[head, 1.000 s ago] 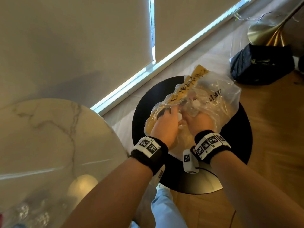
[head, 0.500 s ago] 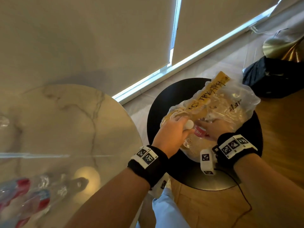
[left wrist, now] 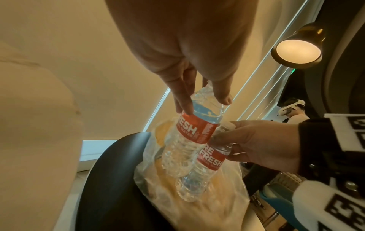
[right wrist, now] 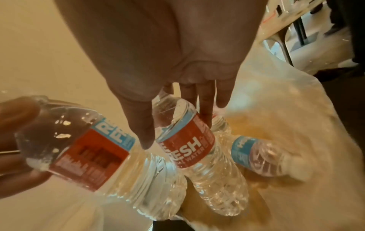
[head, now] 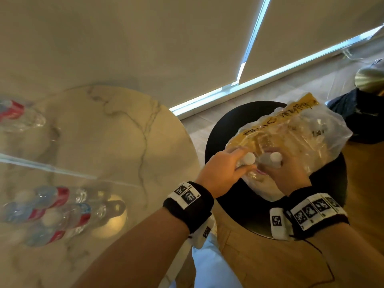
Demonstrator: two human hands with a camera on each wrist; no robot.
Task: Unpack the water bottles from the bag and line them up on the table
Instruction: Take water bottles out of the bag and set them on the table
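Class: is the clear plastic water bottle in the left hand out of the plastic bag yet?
Partly. The left hand lifts its bottle, base low in the bag.

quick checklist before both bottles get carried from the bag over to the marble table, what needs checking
1. Left hand grips its bottle near the neck: ok.
2. Right hand grips its bottle near the neck: ok.
3. Both bottles clear of the plastic bag: not ok, their lower ends are still inside it.
4. Caps tight: cannot tell.
5. Free space on the marble table beside the bottles already there: ok.
6. Third bottle left in the bag, lying down: ok.
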